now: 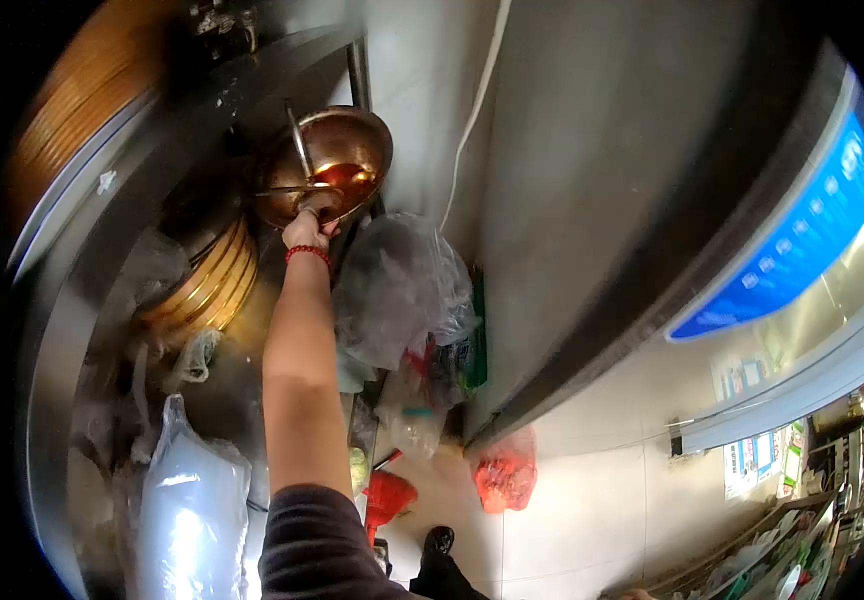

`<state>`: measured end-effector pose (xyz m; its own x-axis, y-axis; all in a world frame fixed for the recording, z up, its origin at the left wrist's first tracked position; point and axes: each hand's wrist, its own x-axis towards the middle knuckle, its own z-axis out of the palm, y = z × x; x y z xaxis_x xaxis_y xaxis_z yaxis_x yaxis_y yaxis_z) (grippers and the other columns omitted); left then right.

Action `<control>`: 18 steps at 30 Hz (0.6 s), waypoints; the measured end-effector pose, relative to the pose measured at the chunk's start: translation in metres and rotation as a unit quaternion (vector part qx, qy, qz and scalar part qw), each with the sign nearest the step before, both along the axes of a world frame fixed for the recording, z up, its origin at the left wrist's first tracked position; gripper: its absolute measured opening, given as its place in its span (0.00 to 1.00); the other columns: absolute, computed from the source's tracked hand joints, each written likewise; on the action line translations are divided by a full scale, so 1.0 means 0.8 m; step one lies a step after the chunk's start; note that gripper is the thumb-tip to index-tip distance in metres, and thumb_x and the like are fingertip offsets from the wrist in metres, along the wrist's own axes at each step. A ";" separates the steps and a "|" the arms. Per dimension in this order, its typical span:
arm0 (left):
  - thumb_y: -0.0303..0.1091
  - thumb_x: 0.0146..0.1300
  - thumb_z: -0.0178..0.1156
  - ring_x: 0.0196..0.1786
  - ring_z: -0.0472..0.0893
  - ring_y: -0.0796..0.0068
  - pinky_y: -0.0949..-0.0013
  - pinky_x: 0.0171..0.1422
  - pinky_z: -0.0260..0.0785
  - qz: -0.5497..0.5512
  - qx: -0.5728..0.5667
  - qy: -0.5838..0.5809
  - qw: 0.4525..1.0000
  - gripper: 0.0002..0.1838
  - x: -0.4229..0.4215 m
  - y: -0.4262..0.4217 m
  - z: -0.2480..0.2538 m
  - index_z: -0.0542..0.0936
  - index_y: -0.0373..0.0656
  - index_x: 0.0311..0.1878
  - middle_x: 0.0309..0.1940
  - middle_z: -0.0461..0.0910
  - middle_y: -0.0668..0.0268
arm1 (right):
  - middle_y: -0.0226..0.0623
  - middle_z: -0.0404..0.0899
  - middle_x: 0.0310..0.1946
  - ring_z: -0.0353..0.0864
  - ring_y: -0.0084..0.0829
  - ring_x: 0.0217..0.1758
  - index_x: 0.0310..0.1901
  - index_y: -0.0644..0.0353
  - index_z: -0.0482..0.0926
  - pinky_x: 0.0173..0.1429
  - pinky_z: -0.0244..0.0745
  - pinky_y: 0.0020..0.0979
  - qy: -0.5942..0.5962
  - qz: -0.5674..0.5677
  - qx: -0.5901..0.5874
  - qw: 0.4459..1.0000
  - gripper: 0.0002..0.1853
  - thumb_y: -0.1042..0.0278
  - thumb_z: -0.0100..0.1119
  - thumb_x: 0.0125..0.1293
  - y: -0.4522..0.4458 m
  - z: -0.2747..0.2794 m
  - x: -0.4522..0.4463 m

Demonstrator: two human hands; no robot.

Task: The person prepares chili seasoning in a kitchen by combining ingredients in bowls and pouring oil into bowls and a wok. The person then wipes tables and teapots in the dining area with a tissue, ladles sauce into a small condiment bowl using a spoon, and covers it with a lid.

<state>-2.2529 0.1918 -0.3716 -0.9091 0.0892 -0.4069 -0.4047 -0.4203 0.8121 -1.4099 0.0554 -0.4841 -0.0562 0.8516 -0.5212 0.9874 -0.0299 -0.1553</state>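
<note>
My left hand (310,232), with a red bead bracelet (309,252) at the wrist, reaches to the near rim of a brown metal bowl (357,135). Its fingers are closed around something small and roundish at the rim, which I cannot make out. Reddish-brown liquid (350,178) shows in the bowl. A metal rod (298,140) stands up out of it, and a thinner one lies across the near side. To the right of the wrist is a clear plastic bag (397,290). My right hand does not show.
Banded round steamers (214,285) stand left of the arm, with a clear plastic-wrapped bundle (192,510) nearer. A tall metal cabinet side (592,180) rises on the right. A red bag (505,475) and a red dustpan-like object (388,497) are on the tiled floor.
</note>
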 end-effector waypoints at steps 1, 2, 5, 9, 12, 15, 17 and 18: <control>0.25 0.59 0.53 0.33 0.80 0.54 0.61 0.24 0.79 0.002 -0.001 0.003 1.000 0.20 0.004 -0.007 -0.001 0.65 0.22 0.52 0.47 0.72 0.44 | 0.51 0.79 0.26 0.78 0.44 0.28 0.32 0.67 0.78 0.35 0.74 0.38 0.026 0.037 0.044 0.998 0.15 0.61 0.61 0.52 0.003 0.012 -0.014; 0.26 0.59 0.53 0.32 0.80 0.53 0.59 0.26 0.79 -0.044 -0.019 0.017 0.999 0.19 0.011 -0.015 0.000 0.66 0.23 0.51 0.47 0.72 0.44 | 0.52 0.78 0.25 0.78 0.48 0.27 0.31 0.66 0.78 0.33 0.74 0.39 0.051 0.074 0.087 0.992 0.14 0.60 0.61 0.51 0.005 0.015 -0.015; 0.26 0.58 0.54 0.30 0.80 0.52 0.56 0.27 0.79 -0.088 -0.050 0.029 0.994 0.18 0.048 -0.044 0.006 0.68 0.25 0.49 0.45 0.73 0.45 | 0.52 0.77 0.23 0.77 0.51 0.26 0.29 0.65 0.78 0.30 0.73 0.40 0.077 0.180 0.139 0.971 0.12 0.62 0.59 0.54 0.005 -0.020 0.020; 0.23 0.55 0.53 0.30 0.80 0.55 0.55 0.25 0.78 -0.130 0.036 0.065 0.989 0.14 0.087 -0.107 -0.037 0.70 0.27 0.44 0.39 0.74 0.49 | 0.50 0.78 0.22 0.79 0.46 0.25 0.34 0.62 0.79 0.29 0.75 0.39 0.119 0.148 0.074 0.979 0.12 0.61 0.56 0.59 -0.009 -0.025 0.049; 0.23 0.55 0.53 0.34 0.78 0.62 0.66 0.24 0.74 -0.140 -0.008 0.157 0.978 0.09 0.175 -0.205 -0.054 0.73 0.30 0.39 0.36 0.74 0.55 | 0.44 0.72 0.13 0.74 0.37 0.17 0.30 0.64 0.79 0.24 0.68 0.31 0.233 0.105 0.129 0.958 0.08 0.69 0.54 0.55 -0.029 -0.051 0.095; 0.26 0.59 0.53 0.44 0.75 0.63 0.65 0.46 0.69 -0.230 -0.279 0.372 0.855 0.13 0.340 -0.331 -0.056 0.70 0.31 0.47 0.44 0.73 0.55 | 0.49 0.73 0.18 0.75 0.46 0.21 0.25 0.62 0.76 0.25 0.68 0.38 0.216 0.093 0.119 0.965 0.05 0.70 0.55 0.52 -0.044 -0.081 0.171; 0.26 0.61 0.51 0.52 0.74 0.60 0.63 0.59 0.64 -0.233 -0.546 0.564 0.574 0.20 0.420 -0.408 -0.076 0.67 0.30 0.57 0.52 0.72 0.52 | 0.47 0.76 0.23 0.77 0.47 0.28 0.30 0.58 0.77 0.31 0.71 0.40 0.236 0.045 0.092 0.966 0.07 0.65 0.54 0.54 -0.061 -0.086 0.231; 0.26 0.61 0.51 0.52 0.74 0.60 0.64 0.58 0.65 -0.240 -0.529 0.557 0.594 0.20 0.464 -0.409 -0.085 0.67 0.31 0.57 0.51 0.72 0.52 | 0.46 0.79 0.26 0.78 0.47 0.32 0.36 0.55 0.78 0.36 0.74 0.41 0.242 0.034 0.047 0.969 0.10 0.63 0.54 0.54 -0.063 -0.082 0.261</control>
